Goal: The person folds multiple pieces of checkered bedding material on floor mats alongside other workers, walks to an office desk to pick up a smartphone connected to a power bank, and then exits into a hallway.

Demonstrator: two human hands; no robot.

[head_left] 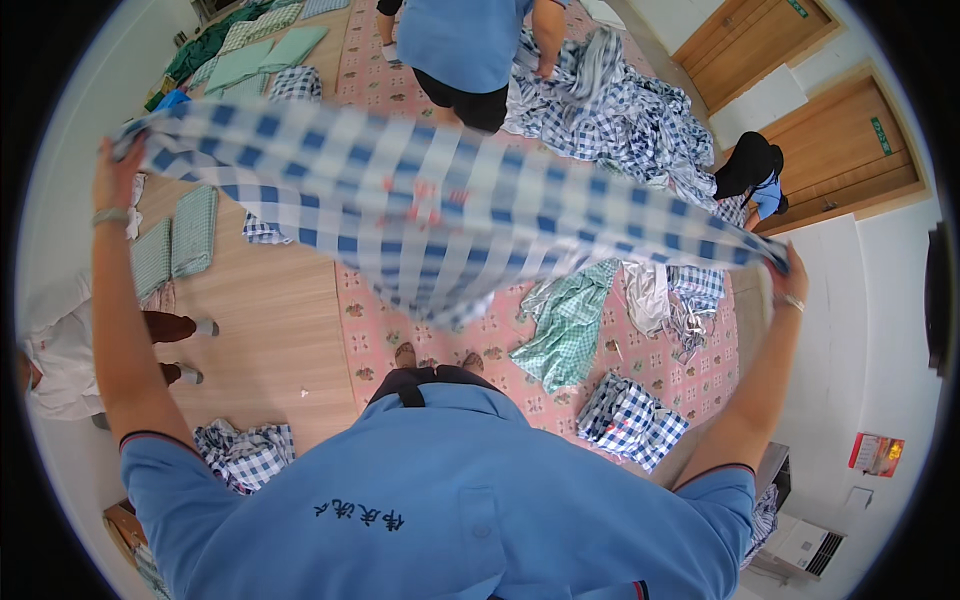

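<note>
A large blue-and-white checked sheet (330, 165) with red printing near its middle is stretched out in front of me, across most of the view. My left hand (118, 172) is closed on one upper corner at the far left, raised a little higher than the right. At the other end, my right hand (786, 270) grips the opposite corner. Between them the cloth sags, its lower part bunched and blurred by motion above my feet. Both arms are spread wide.
A person in blue (460, 45) stands ahead beside a big heap of checked cloth (625, 120). Another bends at the right (755, 170); a third in white (65, 350) is at left. Folded green pieces (195, 230), a green checked cloth (570, 325) and a folded checked bundle (632, 420) lie around.
</note>
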